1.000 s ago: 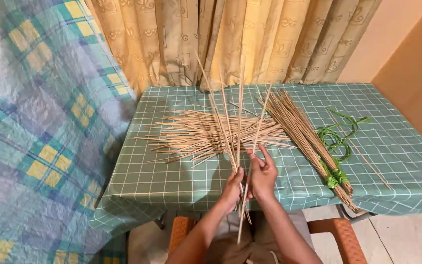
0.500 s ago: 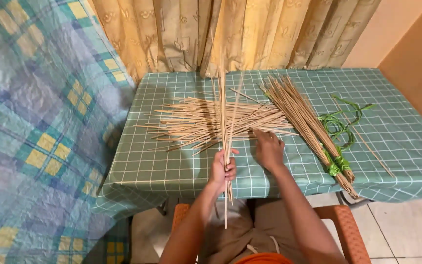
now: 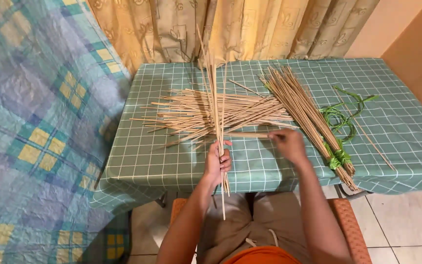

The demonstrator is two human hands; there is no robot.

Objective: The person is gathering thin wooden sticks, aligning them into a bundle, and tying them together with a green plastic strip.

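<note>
Curtains hang behind the checked tabletop [image 3: 172, 161]. Left hand [image 3: 217, 164] grips a few upright sticks [image 3: 216, 98]; right hand [image 3: 286, 144] pinches one stick [image 3: 247, 135] from the loose pile [image 3: 206, 112]. Lifting it clear singly seems best, without dragging neighbours.

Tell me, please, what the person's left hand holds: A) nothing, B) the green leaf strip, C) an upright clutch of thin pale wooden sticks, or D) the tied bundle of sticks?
C: the left hand is closed around an upright clutch of thin pale wooden sticks, while the right hand reaches to a stick in the loose pile on the green checked tablecloth.
</note>
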